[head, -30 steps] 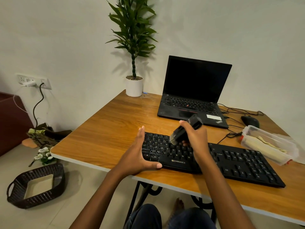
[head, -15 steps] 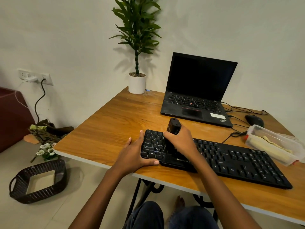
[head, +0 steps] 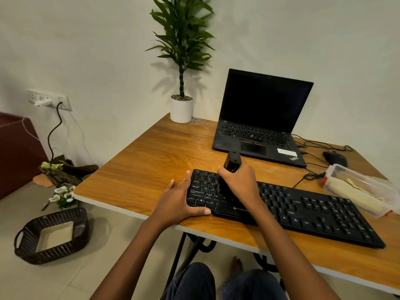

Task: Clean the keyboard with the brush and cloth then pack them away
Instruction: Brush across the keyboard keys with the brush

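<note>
My right hand [head: 240, 182] is wrapped around the black brush [head: 231, 167], holding it nearly upright with its lower end down on the keys of the black keyboard [head: 303, 211] — the top of the handle sticks up above my knuckles. My left hand [head: 179, 202] grips the keyboard's near left corner, fingers lying over the end keys and thumb pressed along the front edge. The keyboard lies flat on the wooden table [head: 140, 169], stretching away to the right of both hands, close to the table's near edge.

Further right, past the far end of the keyboard, sits a clear plastic box [head: 359, 189] with a pale cloth [head: 348, 187] inside. Beyond my right hand stands an open laptop [head: 262, 118] with a dark screen, and a black mouse [head: 335, 158] lies to its right among loose cables. Beyond my left hand, at the table's far corner, is a potted plant [head: 181, 109]. Down on the floor to my left rests a dark woven basket [head: 52, 236].
</note>
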